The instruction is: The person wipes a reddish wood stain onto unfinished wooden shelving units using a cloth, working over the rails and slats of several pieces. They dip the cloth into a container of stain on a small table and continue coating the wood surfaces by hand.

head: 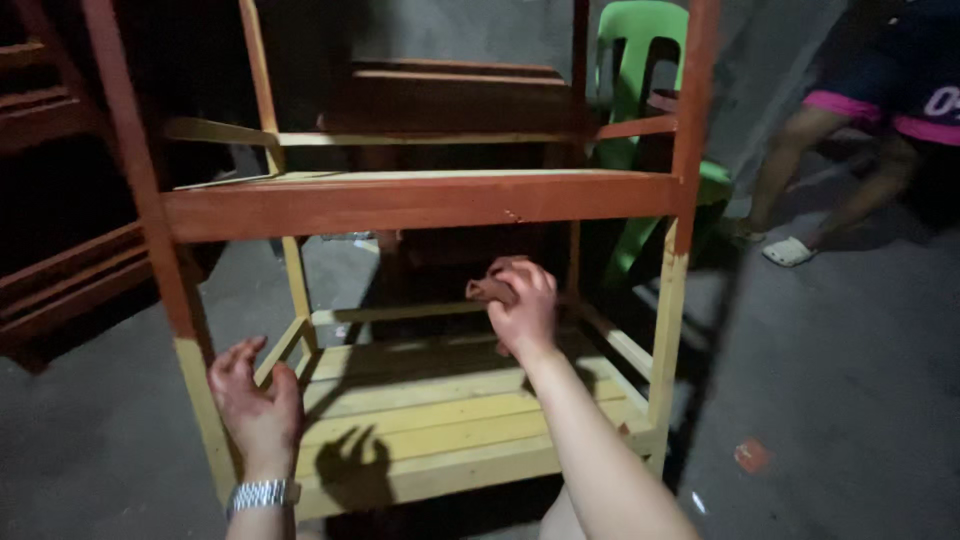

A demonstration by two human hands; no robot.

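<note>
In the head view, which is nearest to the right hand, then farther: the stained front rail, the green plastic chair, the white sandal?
From the right hand, which holds a reddish cloth:
1. Stained front rail, just above the hand.
2. Green plastic chair, behind the rack, upper right.
3. White sandal, far right on the floor.

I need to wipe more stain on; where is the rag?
The small reddish-brown rag is bunched in the right hand, just under the stained front rail, above the bare lower shelf.

Stained front rail [400, 203] and corner posts [680, 250] frame the open gap.
</note>
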